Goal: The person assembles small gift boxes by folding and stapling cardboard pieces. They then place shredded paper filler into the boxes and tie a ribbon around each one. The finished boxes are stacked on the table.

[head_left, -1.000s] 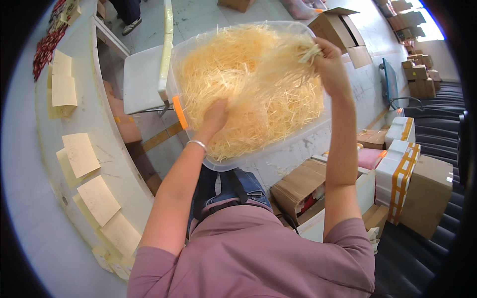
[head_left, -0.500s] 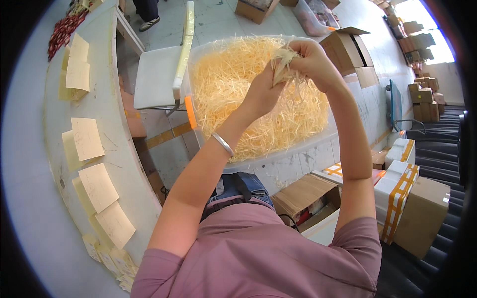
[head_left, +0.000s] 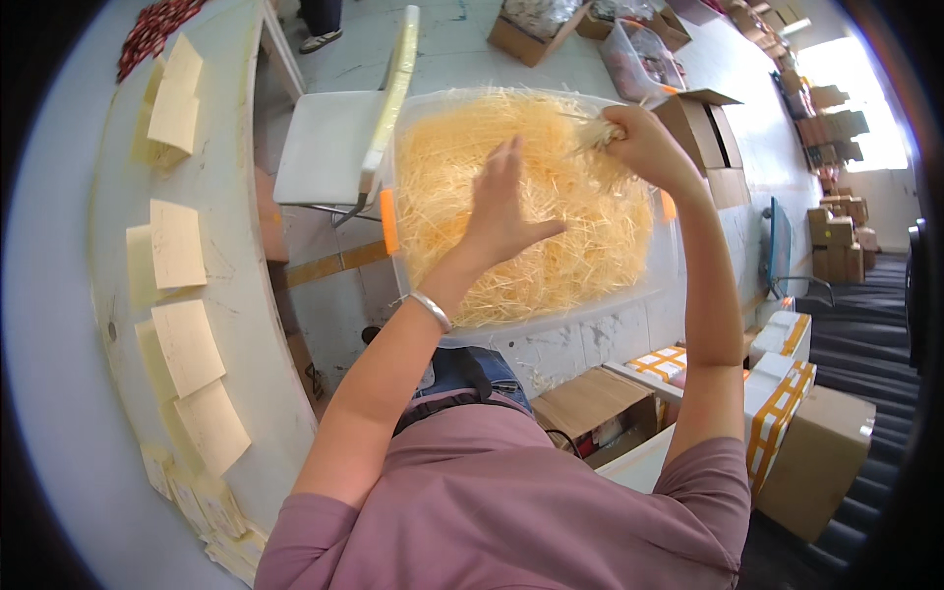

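Note:
Pale yellow shredded filler [head_left: 442,167] fills a clear plastic tub [head_left: 521,329] with orange latches. Over its far right part, my right hand [head_left: 644,147] is closed around a bunch of shredded filler [head_left: 593,138], whose strands stick out to the left of the fist. My left hand [head_left: 503,211] is over the middle of the tub with its fingers stretched up and the thumb pointing right. Nothing is in it, and it is apart from the right hand. A silver bangle [head_left: 431,310] circles my left wrist.
A white chair [head_left: 324,147] stands against the tub's left side, beside a long table [head_left: 261,364] bearing cream paper cards [head_left: 187,344]. An open cardboard box [head_left: 698,128] is at the far right. Taped white boxes [head_left: 777,408] sit by a black roller conveyor [head_left: 855,393]. Another person's foot [head_left: 320,41] shows at the back.
My hands have moved apart. The left has let go of the filler, opened and drawn left; the right has kept a bunch and moved a little right. The view has shifted slightly.

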Tool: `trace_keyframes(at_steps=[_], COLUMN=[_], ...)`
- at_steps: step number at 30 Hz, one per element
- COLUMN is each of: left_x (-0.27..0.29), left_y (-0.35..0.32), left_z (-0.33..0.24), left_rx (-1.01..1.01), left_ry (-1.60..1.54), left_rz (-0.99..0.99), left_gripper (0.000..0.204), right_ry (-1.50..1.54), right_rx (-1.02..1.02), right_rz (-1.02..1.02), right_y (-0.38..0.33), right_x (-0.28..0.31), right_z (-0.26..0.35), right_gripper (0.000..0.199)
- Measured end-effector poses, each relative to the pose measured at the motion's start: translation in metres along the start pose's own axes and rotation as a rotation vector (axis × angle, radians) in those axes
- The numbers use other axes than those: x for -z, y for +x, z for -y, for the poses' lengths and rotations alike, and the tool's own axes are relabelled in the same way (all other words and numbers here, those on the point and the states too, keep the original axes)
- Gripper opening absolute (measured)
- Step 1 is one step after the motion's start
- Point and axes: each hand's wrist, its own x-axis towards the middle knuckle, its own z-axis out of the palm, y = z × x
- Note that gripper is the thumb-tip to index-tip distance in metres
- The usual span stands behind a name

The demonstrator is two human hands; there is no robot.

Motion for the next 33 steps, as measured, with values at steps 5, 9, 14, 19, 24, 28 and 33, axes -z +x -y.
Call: trace_keyframes(at_steps=[5, 9, 14, 19, 24, 28, 33], left_x=[0.053, 0.12, 0.215, 0.295, 0.361, 0.41, 0.452], left_y=[0.031, 0.024, -0.009, -0.068, -0.114, -0.133, -0.138], left_z=[-0.03, -0.029, -0.001, 0.028, 0.046, 0.051, 0.101], left_rx=[0.108, 0.367, 0.446, 0.311, 0.18, 0.109, 0.179], left_ry=[-0.593, -1.148, -1.492, -1.344, -1.272, -1.057, -0.728], left_rz=[-0.079, -0.292, -0.789, -1.275, -1.589, -1.744, -1.798], left_gripper=[0.068, 0.029, 0.023, 0.019, 0.024, 0.021, 0.029], right_ry=[0.706, 1.348, 1.678, 1.576, 1.682, 1.296, 1.209], right_rx=[0.2, 0.153, 0.068, 0.101, 0.01, 0.369, 0.415], right_rz=[0.232, 0.146, 0.144, 0.149, 0.829, 1.03, 0.993], right_y=[0.02, 0.022, 0.028, 0.023, 0.024, 0.074, 0.134], right_x=[-0.014, -0.036, -0.118, -0.21, -0.232, -0.246, -0.264], right_z=[0.085, 0.155, 0.219, 0.318, 0.403, 0.466, 0.539], right_gripper=[0.015, 0.016, 0.02, 0.037, 0.047, 0.023, 0.018])
